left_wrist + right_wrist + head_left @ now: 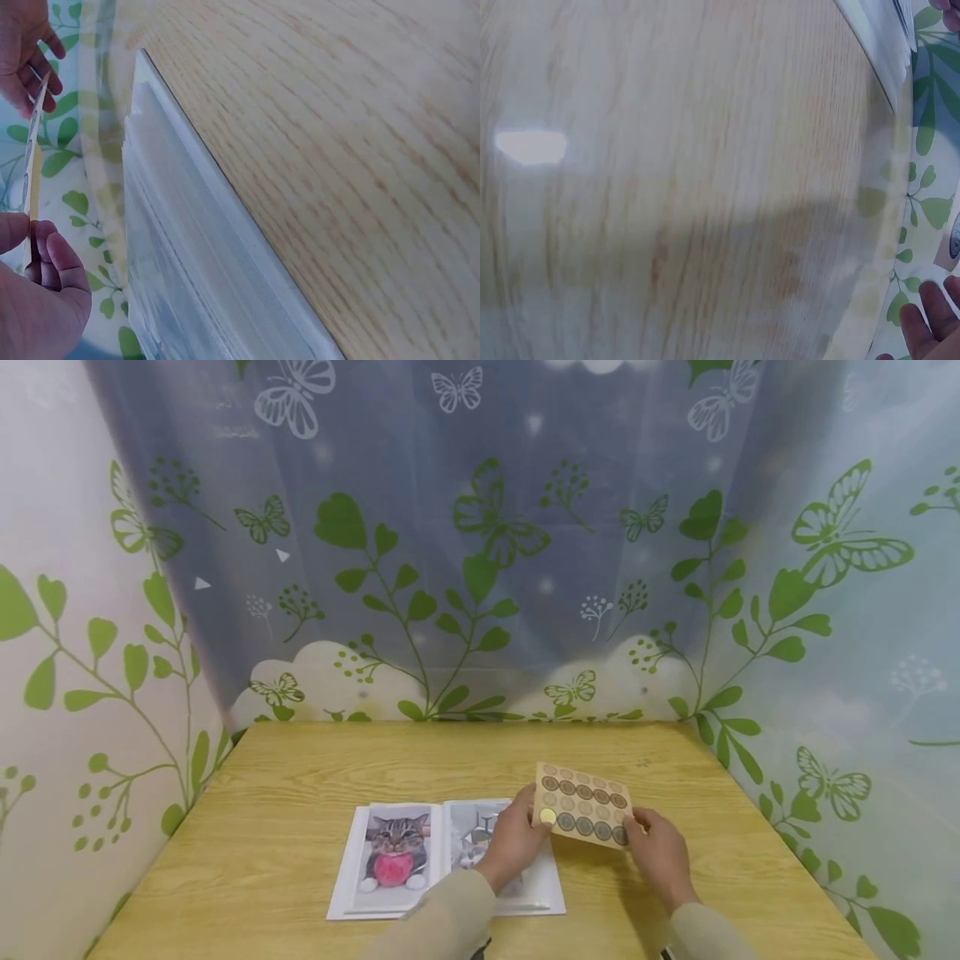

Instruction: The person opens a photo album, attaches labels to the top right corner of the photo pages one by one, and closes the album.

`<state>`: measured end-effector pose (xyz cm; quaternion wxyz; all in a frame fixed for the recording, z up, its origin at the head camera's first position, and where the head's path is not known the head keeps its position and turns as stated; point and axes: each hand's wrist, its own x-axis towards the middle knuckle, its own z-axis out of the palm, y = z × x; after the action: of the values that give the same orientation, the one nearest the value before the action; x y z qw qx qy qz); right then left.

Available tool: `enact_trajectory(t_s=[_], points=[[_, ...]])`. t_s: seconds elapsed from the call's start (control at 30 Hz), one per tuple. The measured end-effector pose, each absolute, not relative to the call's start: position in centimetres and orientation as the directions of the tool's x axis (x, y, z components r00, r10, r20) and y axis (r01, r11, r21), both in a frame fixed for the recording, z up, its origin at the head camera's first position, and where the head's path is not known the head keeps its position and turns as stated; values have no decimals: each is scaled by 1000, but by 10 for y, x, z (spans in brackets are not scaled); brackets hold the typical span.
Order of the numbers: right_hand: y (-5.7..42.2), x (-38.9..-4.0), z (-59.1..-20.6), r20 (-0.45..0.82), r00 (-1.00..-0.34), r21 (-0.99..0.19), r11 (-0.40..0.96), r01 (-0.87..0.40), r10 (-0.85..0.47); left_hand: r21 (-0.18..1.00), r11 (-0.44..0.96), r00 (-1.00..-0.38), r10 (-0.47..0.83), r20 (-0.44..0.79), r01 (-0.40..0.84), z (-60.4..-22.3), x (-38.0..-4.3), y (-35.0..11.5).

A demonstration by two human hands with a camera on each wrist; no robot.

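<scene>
A tan card [582, 804] with rows of round, coin-like discs is held up over the table, tilted toward the head camera. One disc at its lower left corner is bright yellow; others are dark or pale. My left hand [516, 835] pinches the card's left edge, thumb on the front near the yellow disc. At the opposite edge, my right hand [662, 852] pinches the lower right corner. In the left wrist view the card [34, 165] shows edge-on, with fingers behind it. The right wrist view catches just a corner of the card [952, 244].
An open photo album [347, 877] with clear sleeves lies on the wooden table [240, 843], below and left of the card. Its left page shows a cat picture [395, 852]; my left arm covers part of the right page. Curtains [420, 635] with leaves and butterflies surround the table.
</scene>
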<state>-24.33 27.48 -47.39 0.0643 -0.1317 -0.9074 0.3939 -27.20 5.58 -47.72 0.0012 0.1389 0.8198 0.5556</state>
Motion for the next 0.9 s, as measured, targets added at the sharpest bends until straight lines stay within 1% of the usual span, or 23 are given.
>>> enact_trajectory(t_s=[0.13, 0.3, 0.5, 0.7, 0.9], points=[[270, -243, -472, -17, -951, -764, 610, 211, 309, 926, 323, -970, 204, 134, 196, -475, -273, 54], [266, -242, -471, 15, -945, -764, 613, 200, 327, 940, 317, -985, 156, 78, 124, -473, -274, 52], [265, -242, -469, 47, -945, -771, 614, 171, 322, 981, 193, -991, 135, -13, 13, -469, -274, 50], [264, -243, -471, 77, -945, -772, 619, 145, 318, 981, 193, -991, 136, -14, 12, -470, -273, 49], [263, -243, -472, 85, -943, -777, 614, 140, 322, 979, 202, -985, 168, -48, -14, -473, -272, 49]])
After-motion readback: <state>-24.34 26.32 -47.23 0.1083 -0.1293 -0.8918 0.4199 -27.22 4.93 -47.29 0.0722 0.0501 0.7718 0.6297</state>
